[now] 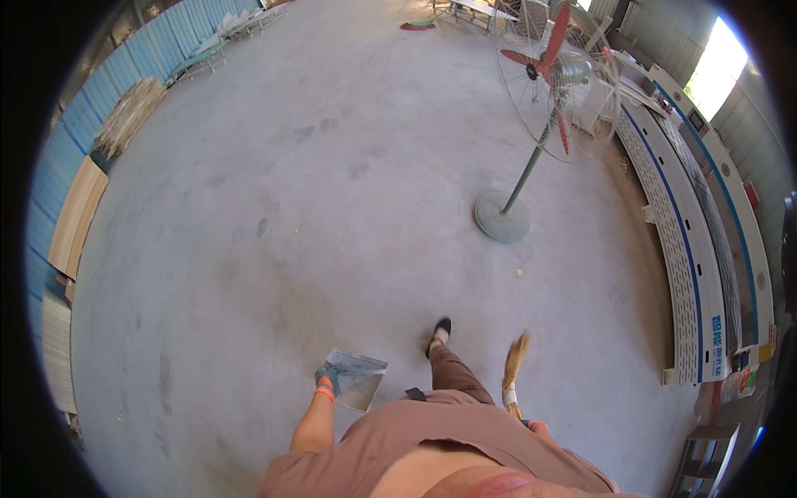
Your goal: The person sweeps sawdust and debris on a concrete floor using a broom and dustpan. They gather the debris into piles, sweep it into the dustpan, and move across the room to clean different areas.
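In the head view, with the clock face set on the middle of the view, your left hand (327,379) is at seven o'clock, in a grey-blue glove with an orange band at the wrist. Its grip is grasping the near-left edge of a grey dustpan (363,387), which is between six and seven o'clock, just left of your torso. Your right hand (540,428) is near five o'clock, partly hidden by your brown top (490,419). Its grip is grasping the straw broom (514,365) low down, below the white binding; the bristles point toward twelve, between four and five o'clock. One of your feet, in a dark shoe (444,324), shows at five o'clock on the grey floor (274,191), between the dustpan and the broom.

Between one and two o'clock you have a standing fan (544,66) with red blades, its round base (501,217) between two and three. A long white-and-blue machine (677,241) fills three o'clock. At nine, pale boards (79,217) lean along the blue panels (54,187), and a bundle of thin strips (130,116) is at ten.
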`<state>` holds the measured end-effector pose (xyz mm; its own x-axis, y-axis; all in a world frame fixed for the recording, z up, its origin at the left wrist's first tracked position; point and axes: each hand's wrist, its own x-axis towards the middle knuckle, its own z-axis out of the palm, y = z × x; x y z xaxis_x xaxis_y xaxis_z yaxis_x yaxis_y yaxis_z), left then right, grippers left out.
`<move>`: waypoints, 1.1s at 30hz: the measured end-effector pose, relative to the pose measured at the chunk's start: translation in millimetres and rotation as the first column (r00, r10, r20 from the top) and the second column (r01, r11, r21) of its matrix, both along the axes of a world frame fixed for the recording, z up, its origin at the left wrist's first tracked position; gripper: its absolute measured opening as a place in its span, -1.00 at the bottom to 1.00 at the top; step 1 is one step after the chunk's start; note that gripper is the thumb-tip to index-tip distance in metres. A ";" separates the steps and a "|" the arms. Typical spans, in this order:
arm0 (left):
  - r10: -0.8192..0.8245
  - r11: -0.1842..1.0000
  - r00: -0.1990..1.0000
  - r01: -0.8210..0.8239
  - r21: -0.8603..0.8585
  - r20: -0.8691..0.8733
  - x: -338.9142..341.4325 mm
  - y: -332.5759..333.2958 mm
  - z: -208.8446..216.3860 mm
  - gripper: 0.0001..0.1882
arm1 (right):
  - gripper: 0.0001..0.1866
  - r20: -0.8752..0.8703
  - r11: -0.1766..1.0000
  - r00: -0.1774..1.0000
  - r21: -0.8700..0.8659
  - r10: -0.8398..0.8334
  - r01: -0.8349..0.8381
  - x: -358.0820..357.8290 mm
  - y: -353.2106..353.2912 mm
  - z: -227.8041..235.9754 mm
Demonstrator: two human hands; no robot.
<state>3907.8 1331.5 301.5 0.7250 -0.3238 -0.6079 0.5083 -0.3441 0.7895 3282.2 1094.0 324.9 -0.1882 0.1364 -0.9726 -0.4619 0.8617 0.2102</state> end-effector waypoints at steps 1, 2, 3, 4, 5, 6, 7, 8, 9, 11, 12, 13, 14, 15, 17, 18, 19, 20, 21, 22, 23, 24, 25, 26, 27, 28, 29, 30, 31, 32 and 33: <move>0.036 0.999 0.998 -0.034 0.041 -0.048 17.5 -9.2 -5.1 -0.67 | -0.64 -0.003 0.998 0.999 0.009 0.054 -0.054 22.0 -25.9 -2.3; 0.065 0.995 0.993 -0.058 0.083 -0.095 32.8 -27.0 -6.4 -0.70 | -0.64 -0.006 0.995 0.995 0.012 0.101 -0.101 42.3 -54.3 -3.1; 0.094 0.989 0.985 -0.076 0.126 -0.147 44.0 -47.1 -5.7 -0.73 | -0.64 -0.017 0.989 0.989 0.019 0.145 -0.144 60.0 -81.4 -4.0; 0.175 0.977 0.966 -0.146 0.157 -0.190 52.9 -61.7 -2.7 -0.74 | -0.64 -0.030 0.983 0.983 0.024 0.183 -0.183 79.9 -110.9 -5.8; 0.261 0.957 0.939 -0.220 0.189 -0.226 65.3 -72.0 6.8 -0.75 | -0.64 -0.041 0.974 0.973 0.031 0.225 -0.224 103.7 -140.4 -6.0; 0.348 0.929 0.907 -0.299 0.217 -0.239 87.4 -84.5 15.5 -0.77 | -0.63 -0.030 0.962 0.962 0.037 0.272 -0.271 133.8 -169.4 -4.4; 0.412 0.891 0.880 -0.334 0.308 -0.237 110.6 -105.5 20.1 -0.75 | -0.63 -0.024 0.950 0.950 0.033 0.311 -0.310 166.0 -208.1 -3.8; 0.428 0.885 0.877 -0.358 0.298 -0.219 134.0 -123.0 27.7 -0.75 | -0.63 -0.022 0.940 0.940 0.038 0.340 -0.339 196.2 -240.4 -1.2; 0.456 0.875 0.866 -0.394 0.282 -0.203 155.6 -138.8 33.9 -0.75 | -0.63 -0.023 0.925 0.925 0.037 0.379 -0.378 232.4 -276.5 2.5; 0.513 0.847 0.835 -0.454 0.275 -0.200 194.6 -180.4 40.9 -0.74 | -0.63 -0.049 0.906 0.905 0.033 0.423 -0.422 300.0 -351.2 13.7; 0.548 0.825 0.810 -0.484 0.293 -0.206 212.2 -198.9 42.2 -0.73 | -0.63 -0.070 0.899 0.896 0.035 0.438 -0.437 337.5 -388.6 24.1; 0.585 0.801 0.783 -0.517 0.302 -0.213 231.6 -221.2 40.8 -0.73 | -0.62 -0.089 0.890 0.886 0.020 0.455 -0.455 377.8 -426.3 36.4; 0.568 0.820 0.790 -0.518 0.242 -0.230 250.9 -238.0 40.6 -0.72 | -0.62 -0.102 0.886 0.881 0.003 0.462 -0.464 415.2 -460.0 47.3; 0.556 0.831 0.794 -0.527 0.177 -0.245 266.1 -251.6 36.1 -0.72 | -0.62 -0.118 0.880 0.875 -0.027 0.469 -0.475 457.1 -494.3 60.9; 0.613 0.787 0.756 -0.555 0.270 -0.230 303.0 -309.1 23.5 -0.71 | -0.62 -0.135 0.852 0.860 -0.128 0.492 -0.507 528.5 -562.8 86.0; 0.614 0.787 0.756 -0.569 0.238 -0.226 330.4 -335.1 12.4 -0.72 | -0.62 -0.133 0.837 0.856 -0.179 0.500 -0.517 563.3 -594.7 89.6; 0.616 0.787 0.756 -0.581 0.207 -0.222 353.1 -356.4 3.3 -0.73 | -0.62 -0.150 0.818 0.851 -0.236 0.503 -0.524 595.2 -628.1 88.8; 0.622 0.783 0.754 -0.597 0.177 -0.211 379.9 -370.5 -10.4 -0.74 | -0.62 -0.140 0.822 0.852 -0.225 0.505 -0.524 627.9 -655.5 87.1; 0.616 0.788 0.757 -0.594 0.164 -0.218 407.6 -388.7 -20.9 -0.76 | -0.62 -0.133 0.822 0.848 -0.212 0.512 -0.529 658.1 -680.5 86.8; 0.606 0.795 0.762 -0.587 0.152 -0.227 437.2 -410.6 -28.1 -0.77 | -0.62 -0.129 0.824 0.847 -0.198 0.516 -0.531 685.3 -703.9 86.8; 0.583 0.811 0.774 -0.570 0.129 -0.246 471.0 -447.7 -33.7 -0.79 | -0.63 -0.119 0.826 0.852 -0.209 0.510 -0.524 698.3 -725.2 70.6; 0.574 0.819 0.786 -0.546 0.177 -0.231 498.9 -489.9 -37.0 -0.80 | -0.64 -0.120 0.826 0.853 -0.212 0.508 -0.522 709.6 -752.1 57.1; 0.584 0.806 0.789 -0.536 0.249 -0.191 524.3 -516.0 -33.0 -0.82 | -0.64 -0.137 0.855 0.858 -0.099 0.495 -0.509 735.4 -770.1 60.1; 0.576 0.797 0.803 -0.510 0.323 -0.154 551.6 -545.4 -27.5 -0.83 | -0.63 -0.141 0.882 0.881 -0.079 0.451 -0.465 751.9 -787.1 58.4; 0.557 0.813 0.811 -0.488 0.317 -0.181 580.9 -577.4 -21.3 -0.84 | -0.62 -0.141 0.905 0.902 -0.066 0.408 -0.419 765.4 -799.4 53.5; 0.538 0.828 0.819 -0.466 0.312 -0.202 612.2 -608.1 -13.1 -0.85 | -0.59 -0.136 0.926 0.922 -0.050 0.364 -0.373 783.5 -810.0 50.0; 0.517 0.841 0.827 -0.444 0.308 -0.219 646.2 -635.7 -5.4 -0.85 | -0.61 -0.087 0.927 0.924 -0.020 0.373 -0.376 802.3 -824.3 46.8; 0.495 0.851 0.840 -0.415 0.323 -0.225 682.2 -665.6 0.4 -0.86 | -0.62 -0.041 0.927 0.926 0.009 0.376 -0.376 816.1 -842.1 42.5; 0.478 0.859 0.847 -0.396 0.324 -0.234 720.3 -701.8 1.0 -0.87 | -0.66 0.004 0.912 0.912 0.001 0.411 -0.411 833.2 -868.2 34.9; 0.447 0.876 0.858 -0.361 0.321 -0.254 751.4 -744.5 -1.8 -0.87 | -0.68 0.038 0.902 0.901 -0.011 0.432 -0.432 841.2 -894.4 23.0; 0.406 0.895 0.888 -0.339 0.290 -0.216 783.0 -766.0 -7.0 -0.91 | -0.68 0.060 0.891 0.890 0.005 0.453 -0.454 859.9 -910.7 14.8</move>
<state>4690.8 565.5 294.6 0.5641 0.1162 -0.8175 0.8137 -0.2466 0.5264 4142.1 183.3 339.7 -0.1800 0.0673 -0.9814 -0.8126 0.5520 0.1869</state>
